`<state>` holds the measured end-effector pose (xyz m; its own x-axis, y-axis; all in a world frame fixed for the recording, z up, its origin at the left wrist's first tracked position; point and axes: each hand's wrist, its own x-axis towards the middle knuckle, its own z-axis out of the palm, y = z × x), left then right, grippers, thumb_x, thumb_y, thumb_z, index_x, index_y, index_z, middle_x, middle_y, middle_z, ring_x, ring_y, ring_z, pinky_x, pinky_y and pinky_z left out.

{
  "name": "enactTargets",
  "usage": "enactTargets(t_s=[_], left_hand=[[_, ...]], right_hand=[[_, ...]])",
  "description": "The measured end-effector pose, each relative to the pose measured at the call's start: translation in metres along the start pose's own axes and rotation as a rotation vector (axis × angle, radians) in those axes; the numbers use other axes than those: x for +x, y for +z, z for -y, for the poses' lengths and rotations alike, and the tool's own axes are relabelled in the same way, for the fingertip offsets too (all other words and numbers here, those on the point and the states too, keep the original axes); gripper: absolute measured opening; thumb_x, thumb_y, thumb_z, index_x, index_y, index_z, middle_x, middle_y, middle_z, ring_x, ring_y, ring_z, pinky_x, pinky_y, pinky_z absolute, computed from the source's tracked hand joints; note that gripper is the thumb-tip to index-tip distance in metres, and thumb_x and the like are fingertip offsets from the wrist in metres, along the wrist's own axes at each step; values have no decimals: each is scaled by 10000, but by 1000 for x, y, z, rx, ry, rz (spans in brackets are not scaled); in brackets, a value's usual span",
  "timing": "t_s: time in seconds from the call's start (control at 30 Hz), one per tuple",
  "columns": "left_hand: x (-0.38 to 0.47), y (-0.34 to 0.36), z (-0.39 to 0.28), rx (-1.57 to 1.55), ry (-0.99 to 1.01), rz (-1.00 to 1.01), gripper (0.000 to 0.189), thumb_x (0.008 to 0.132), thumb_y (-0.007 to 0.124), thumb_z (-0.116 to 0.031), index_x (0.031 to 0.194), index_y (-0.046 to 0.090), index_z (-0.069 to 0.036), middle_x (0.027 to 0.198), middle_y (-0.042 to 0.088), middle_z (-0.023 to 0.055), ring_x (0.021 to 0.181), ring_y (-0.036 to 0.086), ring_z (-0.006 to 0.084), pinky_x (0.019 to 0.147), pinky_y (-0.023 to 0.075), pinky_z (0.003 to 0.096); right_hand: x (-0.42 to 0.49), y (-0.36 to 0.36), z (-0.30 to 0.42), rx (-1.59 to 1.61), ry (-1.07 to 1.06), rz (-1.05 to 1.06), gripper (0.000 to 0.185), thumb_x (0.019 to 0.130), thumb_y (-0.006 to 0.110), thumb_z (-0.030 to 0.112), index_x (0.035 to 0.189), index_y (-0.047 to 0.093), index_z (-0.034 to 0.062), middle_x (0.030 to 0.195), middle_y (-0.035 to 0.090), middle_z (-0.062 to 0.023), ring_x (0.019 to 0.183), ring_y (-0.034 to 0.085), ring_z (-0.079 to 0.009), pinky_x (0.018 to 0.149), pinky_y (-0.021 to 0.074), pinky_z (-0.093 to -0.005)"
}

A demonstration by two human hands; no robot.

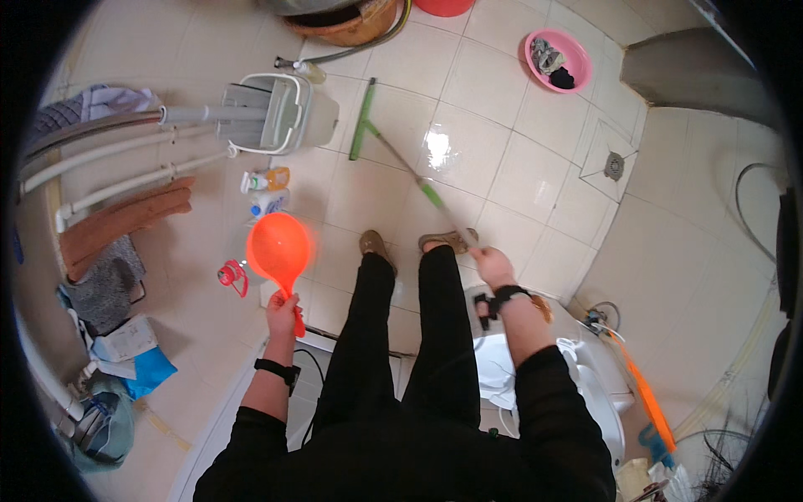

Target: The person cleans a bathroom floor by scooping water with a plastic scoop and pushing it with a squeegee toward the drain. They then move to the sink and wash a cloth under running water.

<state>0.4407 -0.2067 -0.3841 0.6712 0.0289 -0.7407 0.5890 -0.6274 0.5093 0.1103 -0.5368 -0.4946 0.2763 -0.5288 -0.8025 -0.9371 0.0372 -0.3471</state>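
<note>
My left hand [283,314] grips the handle of an orange plastic water ladle [279,246], its bowl above several bottles by the left wall. My right hand [494,267] is closed around the pole of a green floor squeegee [401,157]. The squeegee's blade lies on the wet white floor tiles [477,135], some way in front of my feet. Beside the ladle are a large bottle with a red cap [232,275], a white bottle with a blue cap [270,202] and an orange spray bottle [277,178]. The ladle's inside looks bare.
A bucket with a white handle [323,119] stands at the left wall. A pink basin [580,56] holds cloths, near a floor drain [614,166]. A brown tub [342,28] and a hose [376,41] lie at the far side. A white toilet [593,395] is at my right.
</note>
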Motion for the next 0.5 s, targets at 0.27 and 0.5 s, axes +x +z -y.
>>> enactTargets(t_s=[0.27,0.5], left_hand=[[18,6,16,-67,-44,-13,261,809,616,-64,1047,524,-9,748,561,41,549,525,123,498,451,253],[-5,35,22,-1,4,52,300,807,615,-56,1087,516,-8,737,561,32,544,523,114,501,454,247]], right_hand=[[-146,-207,-197,-380,650,-152,601,860,378,533,987,637,6,984,616,-232,986,568,-381,858,435,-442],[-98,-170,-162,-193,512,-172,560,858,455,522,1031,620,15,972,632,-210,964,591,-369,847,450,-426]])
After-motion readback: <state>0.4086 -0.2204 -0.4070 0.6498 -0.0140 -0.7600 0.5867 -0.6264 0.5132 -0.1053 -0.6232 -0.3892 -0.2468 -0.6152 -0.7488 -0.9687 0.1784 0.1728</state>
